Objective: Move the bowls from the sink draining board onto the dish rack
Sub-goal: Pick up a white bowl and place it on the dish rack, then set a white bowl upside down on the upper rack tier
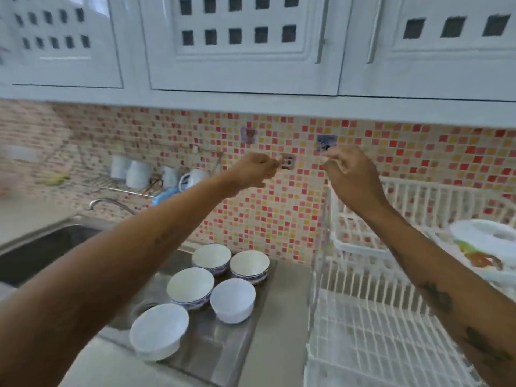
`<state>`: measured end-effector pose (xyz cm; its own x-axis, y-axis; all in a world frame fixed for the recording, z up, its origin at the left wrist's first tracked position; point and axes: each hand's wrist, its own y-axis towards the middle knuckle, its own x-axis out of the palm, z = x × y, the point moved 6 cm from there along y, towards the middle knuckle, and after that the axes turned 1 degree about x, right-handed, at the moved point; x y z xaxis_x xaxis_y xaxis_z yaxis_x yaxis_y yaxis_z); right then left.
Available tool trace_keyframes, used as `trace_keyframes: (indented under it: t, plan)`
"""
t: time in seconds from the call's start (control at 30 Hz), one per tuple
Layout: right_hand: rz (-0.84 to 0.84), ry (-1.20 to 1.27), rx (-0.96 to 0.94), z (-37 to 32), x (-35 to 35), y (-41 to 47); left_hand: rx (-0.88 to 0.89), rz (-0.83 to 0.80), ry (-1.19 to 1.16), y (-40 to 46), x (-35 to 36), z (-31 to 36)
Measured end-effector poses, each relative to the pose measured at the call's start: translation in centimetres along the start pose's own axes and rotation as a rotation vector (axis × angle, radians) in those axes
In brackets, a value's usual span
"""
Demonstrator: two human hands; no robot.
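Several white bowls stand upright on the steel draining board (pixel 217 347): two at the back (pixel 211 257) (pixel 249 266), two in the middle (pixel 190 284) (pixel 232 298), one at the front (pixel 159 329). Some have blue patterned outsides. The white wire dish rack (pixel 371 328) stands to their right. Both arms stretch out high above the bowls, towards the tiled wall. My left hand (pixel 255 169) is curled into a loose fist and holds nothing. My right hand (pixel 350 177) has its fingers bent and partly apart, also holding nothing.
The sink basin (pixel 42 250) and tap (pixel 109 203) lie at the left, below a wall rack with white cups (pixel 134 171). A plate with a pattern (pixel 485 247) rests on the dish rack's right side. White cupboards (pixel 243 43) hang overhead.
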<state>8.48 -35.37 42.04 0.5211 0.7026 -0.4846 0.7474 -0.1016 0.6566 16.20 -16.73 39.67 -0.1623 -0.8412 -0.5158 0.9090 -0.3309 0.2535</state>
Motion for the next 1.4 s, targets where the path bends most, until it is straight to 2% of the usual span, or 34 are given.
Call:
trace_keyframes:
  t: [0.13, 0.23, 0.33, 0.47, 0.6, 0.73, 0.87, 1.0, 1.17, 1.4]
  plan:
    - [-0.277, 0.131, -0.019, -5.4, 12.8, -0.8, -0.224, 0.129, -0.02, -5.2, -9.4, -9.5]
    - [-0.495, 0.18, 0.066, -7.2, 21.6, -3.2, -0.405, 0.22, -0.049, -9.4, -14.2, -16.5]
    - [-0.675, 0.195, 0.199, -6.9, 29.0, -6.3, -0.536, 0.245, -0.143, -13.0, -16.5, -22.5]
    - [-0.797, 0.211, 0.433, -4.0, 36.4, -10.4, -0.625, 0.286, -0.23, -16.2, -16.4, -28.6]
    - [-0.865, 0.157, 0.66, 0.1, 41.6, -15.3, -0.74, 0.335, -0.208, -18.8, -13.7, -35.0]
    - [-0.825, 0.079, 0.841, 4.2, 44.0, -19.7, -0.846, 0.348, -0.243, -21.0, -10.0, -39.5]
    - [-0.779, 0.078, 0.857, 6.6, 45.6, -22.1, -0.885, 0.335, -0.322, -21.9, -7.1, -41.5]
    - [-0.8, 0.244, 0.946, 6.7, 46.4, -24.1, -0.948, 0.319, -0.369, -22.6, -5.0, -43.7]
    - [-0.831, 0.332, 1.061, 7.3, 47.1, -26.1, -0.88, 0.361, -0.431, -23.2, -2.9, -44.4]
    - [-0.821, 0.402, 1.113, 7.7, 47.6, -26.7, -0.85, 0.413, -0.463, -23.2, -2.2, -45.1]
